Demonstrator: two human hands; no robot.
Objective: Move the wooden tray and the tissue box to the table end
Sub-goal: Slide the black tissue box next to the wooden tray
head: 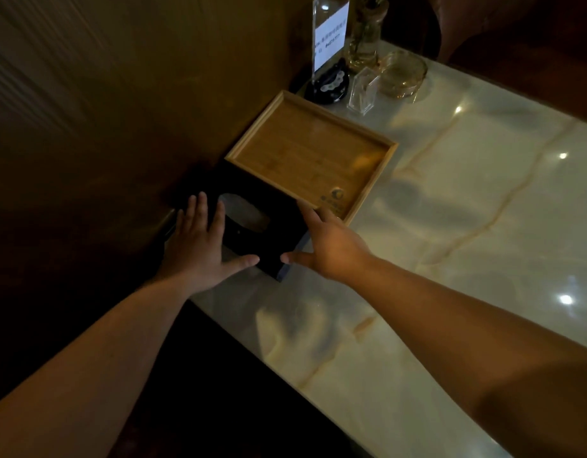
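A black tissue box with an oval top opening stands at the marble table's left edge, against the brown wall. Right behind it, touching or nearly so, lies the empty wooden tray, with a small logo in its near corner. My left hand rests flat along the box's left side, fingers spread, thumb at the near edge. My right hand flanks the box's right side, fingers reaching to the tray's near corner, thumb pointing at the box's near corner. Neither hand is closed around the box.
Beyond the tray, at the table's far end, stand an acrylic sign holder, a black round object, a clear plastic holder, a glass vase and a glass ashtray. The wall runs along the left.
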